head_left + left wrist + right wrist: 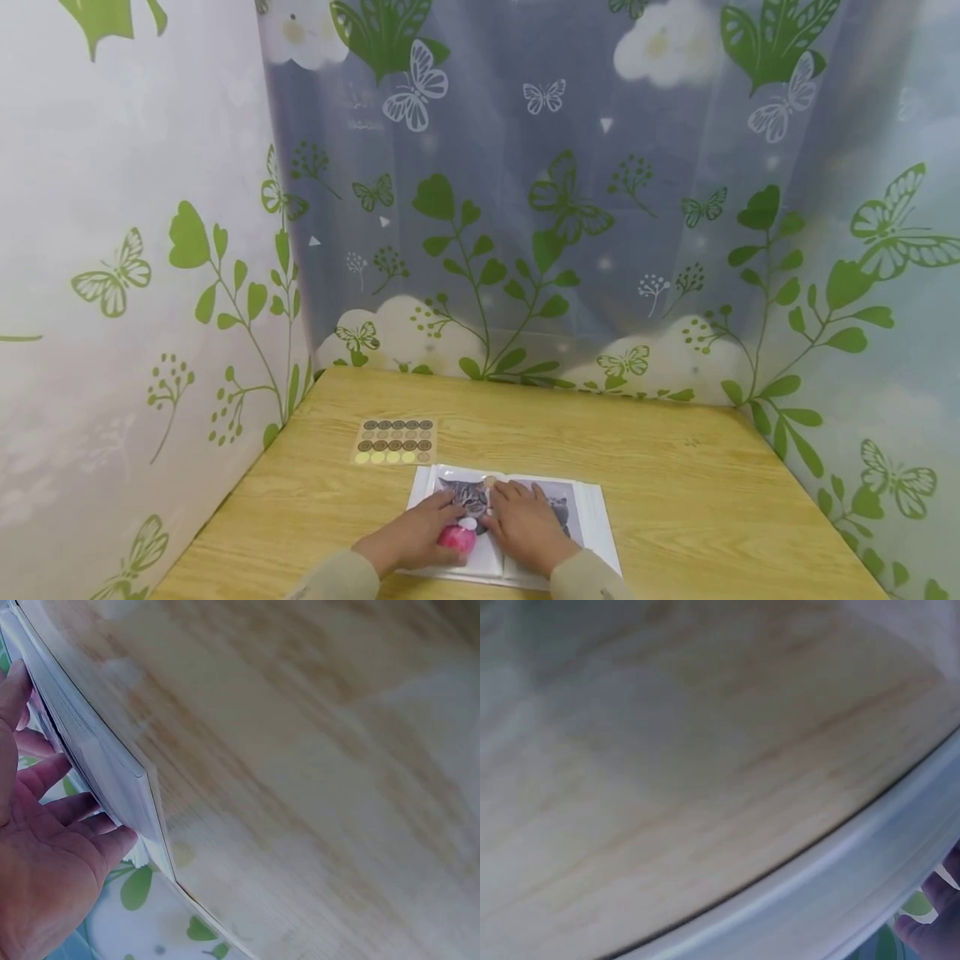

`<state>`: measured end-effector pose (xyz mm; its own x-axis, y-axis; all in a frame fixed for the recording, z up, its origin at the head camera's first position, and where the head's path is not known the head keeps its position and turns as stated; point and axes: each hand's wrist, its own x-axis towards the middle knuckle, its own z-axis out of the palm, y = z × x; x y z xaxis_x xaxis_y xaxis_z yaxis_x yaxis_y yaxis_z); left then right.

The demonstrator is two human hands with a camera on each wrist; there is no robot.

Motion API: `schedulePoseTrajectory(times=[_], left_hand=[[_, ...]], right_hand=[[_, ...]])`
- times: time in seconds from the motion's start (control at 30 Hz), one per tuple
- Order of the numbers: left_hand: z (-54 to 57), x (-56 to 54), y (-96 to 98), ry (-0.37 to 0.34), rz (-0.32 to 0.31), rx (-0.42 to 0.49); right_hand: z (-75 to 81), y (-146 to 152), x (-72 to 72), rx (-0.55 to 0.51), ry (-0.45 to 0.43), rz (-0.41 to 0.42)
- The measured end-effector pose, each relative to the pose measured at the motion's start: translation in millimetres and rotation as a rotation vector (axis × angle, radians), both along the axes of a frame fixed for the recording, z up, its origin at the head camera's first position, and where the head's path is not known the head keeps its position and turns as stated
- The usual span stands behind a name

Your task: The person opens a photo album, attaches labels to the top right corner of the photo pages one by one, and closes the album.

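Observation:
A photo album (pixel 603 525) lies spread on the table, its stacked pages edge-on in the left wrist view. Its left page bears a picture of a grey tabby cat (pixel 471 497) with a pink shape (pixel 457 540) below; another grey picture (pixel 570 512) is on the right page, partly covered. My left hand (pixel 420 529) rests on the left page, its fingers spread over the picture's edge. Near the central fold my right hand (pixel 527 522) presses flat with extended fingers. Beside its fingertips shows a small round tan spot (pixel 491 482), perhaps a sticker. The right wrist view catches only some fingers (pixel 934 915).
Behind the album to the left lies a sheet of round stickers (pixel 394 442), in brown and pale yellow rows. The wood-grain table (pixel 697 492) reaches back to curtains (pixel 487 275) printed with leaves and butterflies, which stand on three sides.

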<state>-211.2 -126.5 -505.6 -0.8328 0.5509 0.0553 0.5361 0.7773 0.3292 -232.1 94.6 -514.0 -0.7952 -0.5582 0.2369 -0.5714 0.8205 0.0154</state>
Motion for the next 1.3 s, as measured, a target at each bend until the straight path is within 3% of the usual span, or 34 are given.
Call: schedulePoseTrajectory(times=[0.27, 0.77, 1.3], left_hand=[[-0.3, -0.7, 0.0, 0.003, 0.001, -0.005], [-4.1, -1.2, 2.7, 0.031, -0.022, 0.0], [-2.8, -3.0, -0.3, 0.049, -0.03, -0.004]], right_hand=[[-2.6, -3.4, -8.2, -0.035, 0.014, 0.012], [-2.2, -14.3, -17.1, -0.016, -0.043, -0.085], [0.1, -26.7, -10.7, 0.04, -0.052, -0.056]])
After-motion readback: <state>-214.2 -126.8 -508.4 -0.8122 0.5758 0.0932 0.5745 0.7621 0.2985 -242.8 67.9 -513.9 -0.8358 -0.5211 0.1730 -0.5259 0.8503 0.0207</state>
